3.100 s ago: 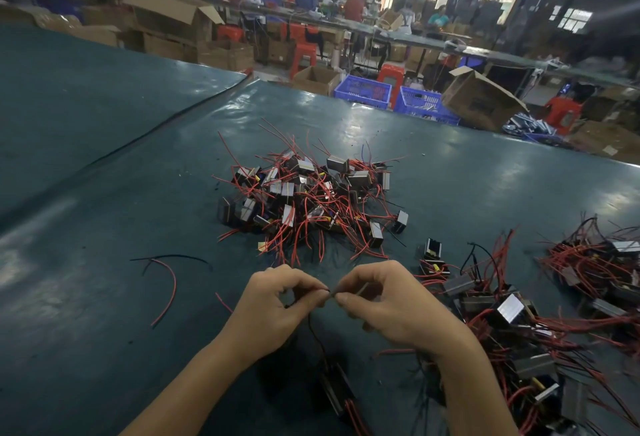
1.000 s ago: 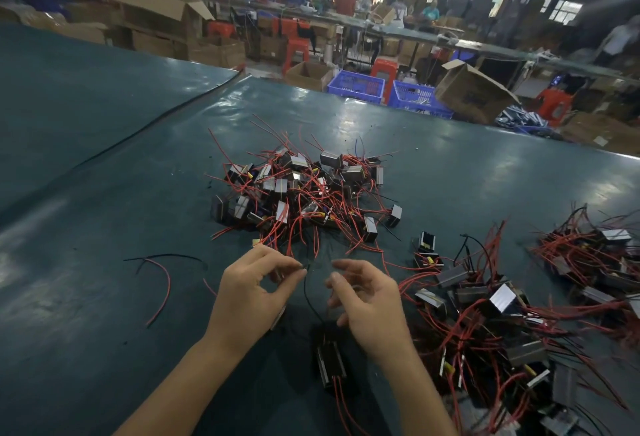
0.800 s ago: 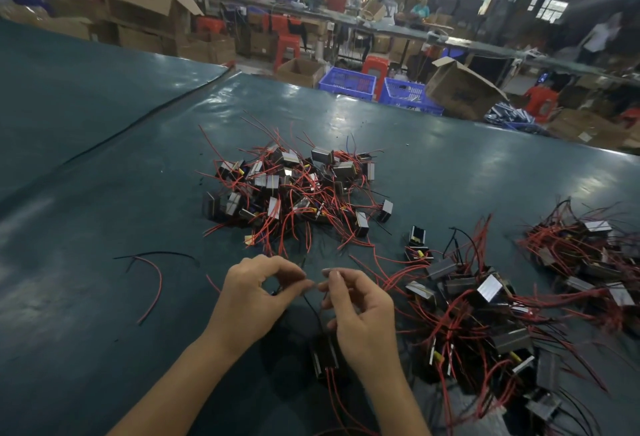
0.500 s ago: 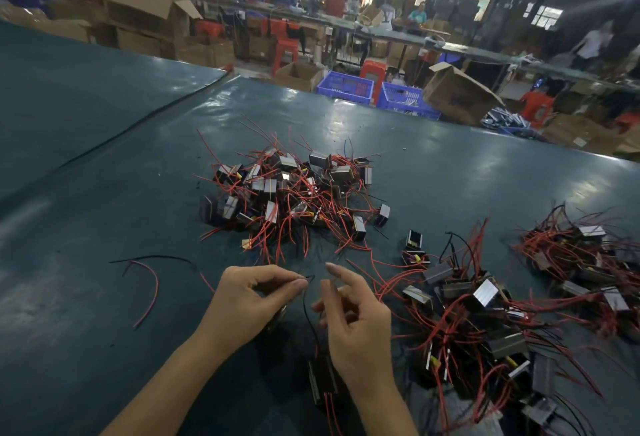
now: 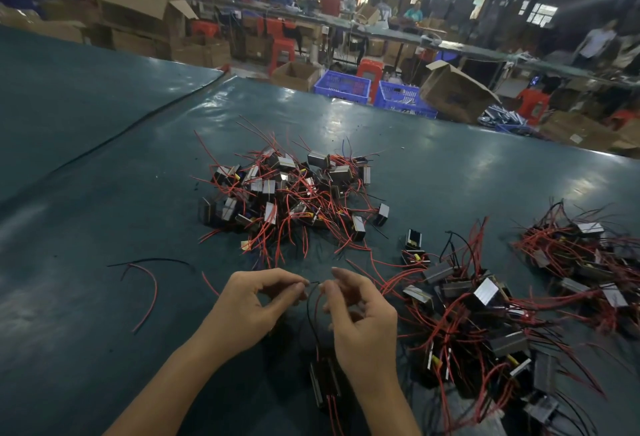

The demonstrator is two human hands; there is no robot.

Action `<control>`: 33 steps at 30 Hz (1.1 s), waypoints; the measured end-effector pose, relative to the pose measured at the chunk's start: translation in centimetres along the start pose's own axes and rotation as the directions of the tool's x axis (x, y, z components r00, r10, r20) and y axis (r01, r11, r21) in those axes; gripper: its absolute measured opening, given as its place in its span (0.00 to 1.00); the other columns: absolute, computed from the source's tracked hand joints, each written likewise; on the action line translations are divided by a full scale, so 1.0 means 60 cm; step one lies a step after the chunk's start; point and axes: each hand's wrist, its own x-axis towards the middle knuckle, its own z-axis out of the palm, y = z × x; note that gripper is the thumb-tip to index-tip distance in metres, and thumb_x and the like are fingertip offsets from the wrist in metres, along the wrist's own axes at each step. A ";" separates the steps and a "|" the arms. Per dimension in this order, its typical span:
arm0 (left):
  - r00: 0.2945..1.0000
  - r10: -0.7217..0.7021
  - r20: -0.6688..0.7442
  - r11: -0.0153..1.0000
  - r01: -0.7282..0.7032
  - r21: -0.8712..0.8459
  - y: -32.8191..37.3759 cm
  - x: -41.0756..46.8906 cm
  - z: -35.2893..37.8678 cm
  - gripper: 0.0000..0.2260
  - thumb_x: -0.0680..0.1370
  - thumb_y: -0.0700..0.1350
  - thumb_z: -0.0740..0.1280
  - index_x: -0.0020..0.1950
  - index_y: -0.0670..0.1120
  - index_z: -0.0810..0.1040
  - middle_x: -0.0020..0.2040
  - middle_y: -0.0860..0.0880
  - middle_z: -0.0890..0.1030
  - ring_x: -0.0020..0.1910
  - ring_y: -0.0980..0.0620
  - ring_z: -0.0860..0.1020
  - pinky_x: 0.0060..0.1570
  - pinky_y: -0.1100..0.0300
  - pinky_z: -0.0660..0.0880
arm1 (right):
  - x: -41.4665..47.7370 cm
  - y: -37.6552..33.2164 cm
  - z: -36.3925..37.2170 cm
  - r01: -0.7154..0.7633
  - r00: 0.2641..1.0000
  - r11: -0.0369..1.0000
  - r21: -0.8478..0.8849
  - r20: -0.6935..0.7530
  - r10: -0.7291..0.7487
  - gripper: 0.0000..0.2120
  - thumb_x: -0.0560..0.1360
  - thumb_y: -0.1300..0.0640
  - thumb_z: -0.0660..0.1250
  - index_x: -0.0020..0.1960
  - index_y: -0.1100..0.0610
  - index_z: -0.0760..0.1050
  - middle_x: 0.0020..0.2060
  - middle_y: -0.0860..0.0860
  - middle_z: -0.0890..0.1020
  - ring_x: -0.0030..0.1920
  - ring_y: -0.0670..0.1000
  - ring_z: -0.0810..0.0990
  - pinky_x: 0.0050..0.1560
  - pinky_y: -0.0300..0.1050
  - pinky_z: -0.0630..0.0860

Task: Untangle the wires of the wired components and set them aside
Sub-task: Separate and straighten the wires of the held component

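A small black wired component point(image 5: 323, 385) lies on the green table between my forearms, its thin black and red wires running up to my fingertips. My left hand point(image 5: 252, 304) pinches the black wire's end between thumb and forefinger. My right hand point(image 5: 360, 317) pinches the red wire's end just beside it, a small gap between the two hands. A tangled pile of components point(image 5: 291, 193) with red wires sits behind my hands. A second tangled heap point(image 5: 478, 324) lies at my right.
A third bunch of wired components point(image 5: 581, 255) lies at the far right. Two loose wires, one red and one black point(image 5: 145, 283), lie at the left. A seam point(image 5: 138, 123) runs across the green table cover. Boxes and blue crates point(image 5: 343, 85) stand beyond the far edge.
My hands have come closer together and both now pinch wire ends; half a second ago my right fingers were straighter. The component has stayed between my forearms.
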 end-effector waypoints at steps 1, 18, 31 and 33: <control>1.000 -0.023 -0.017 0.999 0.022 -0.028 0.000 0.000 0.002 0.06 0.76 0.40 0.70 0.48 0.50 0.85 0.41 0.56 0.85 0.43 0.57 0.84 0.46 0.62 0.80 | 0.000 0.001 0.000 -0.013 1.000 1.000 0.001 -0.010 0.013 0.08 0.76 0.54 0.69 0.49 0.40 0.80 0.39 0.42 0.83 0.38 0.47 0.83 0.36 0.49 0.81; 0.985 -0.145 0.094 0.969 0.161 -0.190 0.009 0.000 0.018 0.05 0.71 0.52 0.72 0.44 0.54 0.86 0.39 0.50 0.86 0.40 0.53 0.85 0.43 0.61 0.80 | 0.003 -0.009 -0.002 -0.141 0.982 0.985 -0.095 0.114 0.152 0.08 0.79 0.57 0.65 0.42 0.52 0.79 0.37 0.46 0.81 0.42 0.43 0.79 0.42 0.31 0.72; 0.991 -0.116 -0.065 0.987 0.108 -0.116 0.022 -0.002 0.028 0.04 0.74 0.39 0.73 0.44 0.48 0.84 0.37 0.51 0.84 0.34 0.54 0.82 0.39 0.64 0.78 | 0.007 0.000 -0.002 -0.303 0.952 0.942 0.146 0.004 0.306 0.08 0.76 0.63 0.69 0.42 0.51 0.81 0.38 0.50 0.84 0.38 0.46 0.82 0.30 0.36 0.76; 0.991 -0.117 -0.069 0.989 0.110 -0.102 0.022 -0.002 0.031 0.04 0.74 0.39 0.73 0.44 0.48 0.84 0.37 0.52 0.84 0.35 0.55 0.82 0.40 0.65 0.77 | 0.006 0.001 -0.001 -0.305 0.952 0.942 0.139 0.024 0.305 0.08 0.76 0.61 0.70 0.41 0.51 0.81 0.38 0.49 0.84 0.39 0.46 0.82 0.30 0.37 0.76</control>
